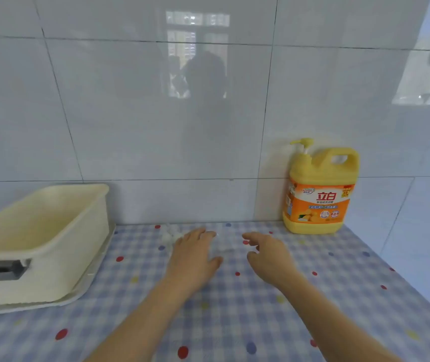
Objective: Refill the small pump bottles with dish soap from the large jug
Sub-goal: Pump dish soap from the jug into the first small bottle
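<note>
Jug [318, 189]: likely heavy, slick plastic; take by moulded top handle [340, 151].
Left hand [193, 254]: fingers straight, empty.
Right hand [268, 257]: loosely curled, holding nothing.

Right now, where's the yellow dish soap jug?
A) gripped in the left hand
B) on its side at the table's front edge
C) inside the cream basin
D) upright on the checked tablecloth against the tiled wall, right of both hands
D: the yellow dish soap jug stands upright on the checked tablecloth against the tiled wall, and the left hand and right hand are both clear of it.
</note>
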